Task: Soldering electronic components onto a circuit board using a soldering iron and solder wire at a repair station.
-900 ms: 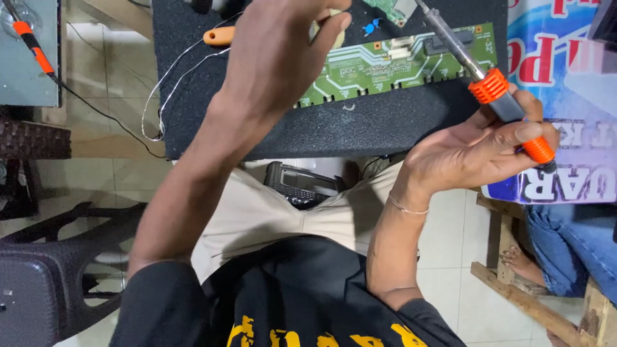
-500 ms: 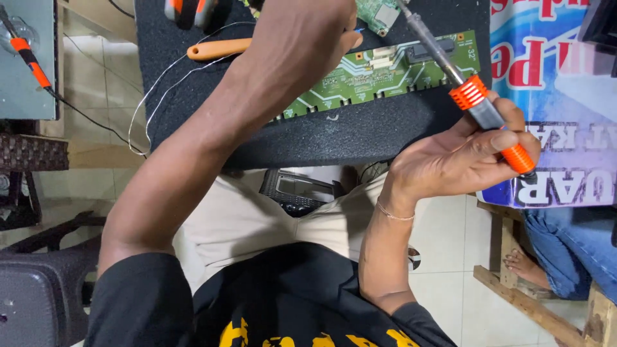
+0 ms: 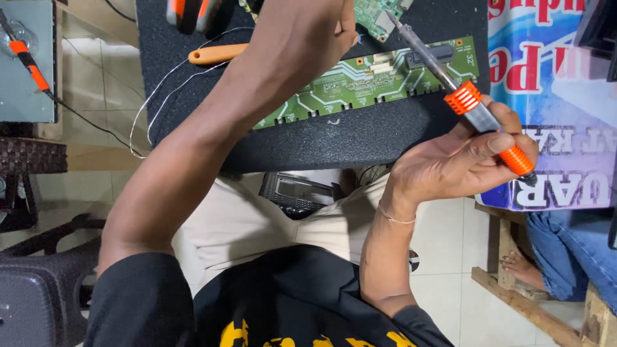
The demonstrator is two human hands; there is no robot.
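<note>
My right hand [image 3: 450,160] is shut on a soldering iron [image 3: 463,99] with orange grip rings. The iron's metal tip points up-left, to the edge of a small green board [image 3: 376,13]. My left hand [image 3: 302,38] reaches over a long green circuit board [image 3: 385,77] lying on a black foam mat [image 3: 334,138]. Its fingers are curled together near the iron's tip, and whatever they pinch is hidden. A thin pale wire [image 3: 151,115] loops across the mat's left side toward that hand.
An orange-handled tool [image 3: 215,54] lies on the mat, with an orange and black object [image 3: 193,13] above it. A dark meter [image 3: 295,193] rests in my lap. A grey panel [image 3: 19,96] bearing an orange probe sits left. Another person's jeans leg [image 3: 565,257] and bare foot [image 3: 520,266] are at right.
The mat and boards have slid lower in view. My right hand has tilted the soldering iron so its tip sits by the small board. My left hand stays over the long board.
</note>
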